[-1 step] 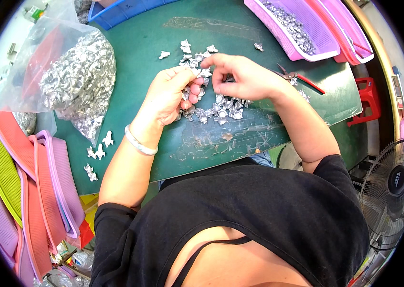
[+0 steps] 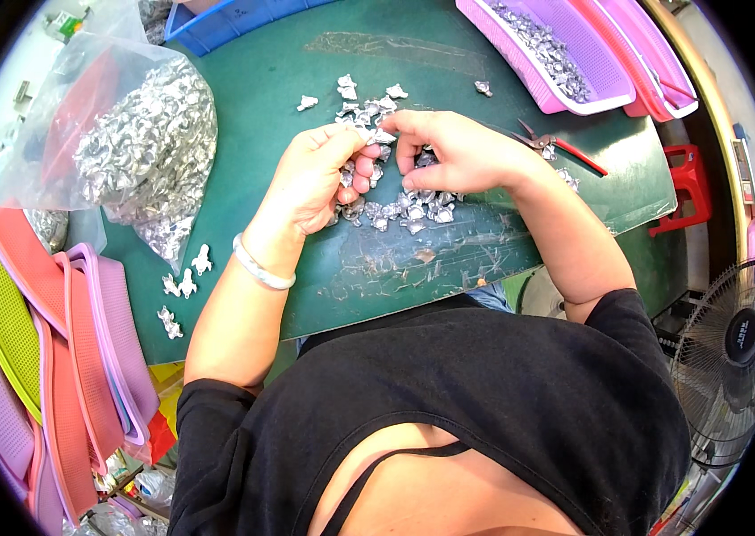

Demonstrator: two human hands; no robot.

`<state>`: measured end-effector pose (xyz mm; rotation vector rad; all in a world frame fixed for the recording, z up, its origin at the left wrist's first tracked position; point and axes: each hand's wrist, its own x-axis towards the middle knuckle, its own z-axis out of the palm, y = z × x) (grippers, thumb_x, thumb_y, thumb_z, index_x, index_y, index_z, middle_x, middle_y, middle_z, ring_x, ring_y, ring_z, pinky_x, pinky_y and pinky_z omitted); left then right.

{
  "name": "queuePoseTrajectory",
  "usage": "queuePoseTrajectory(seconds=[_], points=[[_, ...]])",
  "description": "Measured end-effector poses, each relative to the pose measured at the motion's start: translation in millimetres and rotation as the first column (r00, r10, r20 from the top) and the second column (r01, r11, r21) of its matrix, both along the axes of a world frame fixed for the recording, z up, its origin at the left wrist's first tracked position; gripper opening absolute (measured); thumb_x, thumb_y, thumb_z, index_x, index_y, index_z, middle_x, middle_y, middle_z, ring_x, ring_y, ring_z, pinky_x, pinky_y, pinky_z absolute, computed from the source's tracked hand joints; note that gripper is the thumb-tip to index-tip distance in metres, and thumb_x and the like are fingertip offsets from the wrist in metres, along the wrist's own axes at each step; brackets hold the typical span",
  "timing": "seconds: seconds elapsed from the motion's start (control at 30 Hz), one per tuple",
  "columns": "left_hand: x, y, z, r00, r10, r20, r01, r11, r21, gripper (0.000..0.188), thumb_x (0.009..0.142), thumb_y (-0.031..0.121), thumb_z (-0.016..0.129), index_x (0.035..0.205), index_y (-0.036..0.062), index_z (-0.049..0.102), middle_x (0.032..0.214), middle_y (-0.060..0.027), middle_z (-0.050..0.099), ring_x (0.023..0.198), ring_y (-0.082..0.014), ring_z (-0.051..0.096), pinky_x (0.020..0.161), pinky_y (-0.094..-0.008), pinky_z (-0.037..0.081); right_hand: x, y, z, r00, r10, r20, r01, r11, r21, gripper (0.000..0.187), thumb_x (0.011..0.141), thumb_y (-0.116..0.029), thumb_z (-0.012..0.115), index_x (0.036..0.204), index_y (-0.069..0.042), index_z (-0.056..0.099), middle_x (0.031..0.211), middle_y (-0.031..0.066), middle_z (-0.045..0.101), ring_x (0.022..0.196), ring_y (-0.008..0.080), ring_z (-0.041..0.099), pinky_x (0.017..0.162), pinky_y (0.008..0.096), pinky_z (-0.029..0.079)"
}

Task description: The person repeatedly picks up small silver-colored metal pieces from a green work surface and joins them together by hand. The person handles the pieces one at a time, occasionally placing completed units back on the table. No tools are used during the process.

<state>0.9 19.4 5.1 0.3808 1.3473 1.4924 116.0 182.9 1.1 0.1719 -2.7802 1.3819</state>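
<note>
A small silvery metal casting (image 2: 383, 137) is pinched between the thumb and fingers of my left hand (image 2: 319, 170), its end sticking out toward the right. My right hand (image 2: 467, 154) is beside it, index finger reaching to the casting's far end and the thumb held apart below. Nothing shows in the right hand's grasp. Under and around both hands lies a loose pile of similar castings (image 2: 413, 210) on the green table (image 2: 333, 286).
A clear plastic bag (image 2: 150, 143) full of castings stands at left, with several loose ones (image 2: 187, 283) near it. Red-handled cutters (image 2: 578, 155) lie at right. Purple baskets (image 2: 609, 98), stacked coloured baskets (image 2: 56, 339), a blue bin (image 2: 243, 20) and a fan (image 2: 725, 357) surround the table.
My right hand has shifted slightly toward me, and its thumb has come lower. My left hand and the casting in it look unmoved.
</note>
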Motion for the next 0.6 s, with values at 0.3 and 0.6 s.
queuePoseTrajectory(seconds=[0.3,0.6], points=[[-1.6,-0.3,-0.7,1.0,-0.016,-0.007,0.016,1.0,0.019,0.015,0.083,0.016,0.054,0.077,0.0032,0.057,0.061,0.0006,0.053,0.05,-0.0052,0.048,0.039,-0.0158,0.033,0.0,-2.2,3.3,0.998,0.053,-0.016,-0.053,0.998,0.031,0.024,0.065,-0.003,0.059,0.086,0.0,0.048,0.065,0.0074,0.058,0.058,0.0214,0.055,0.054,0.0317,0.042],[-2.4,-1.3,-3.1,0.999,-0.033,-0.034,0.034,0.998,0.05,0.011,0.082,0.016,0.056,0.079,0.0056,0.057,0.066,-0.0006,0.054,0.054,-0.0062,0.05,0.043,-0.0159,0.036,1.7,-4.7,4.3,0.998,-0.04,-0.046,0.038,0.998,-0.051,0.031,0.069,0.002,0.054,0.1,0.001,0.049,0.065,0.0074,0.055,0.059,0.0185,0.054,0.058,0.0295,0.043]])
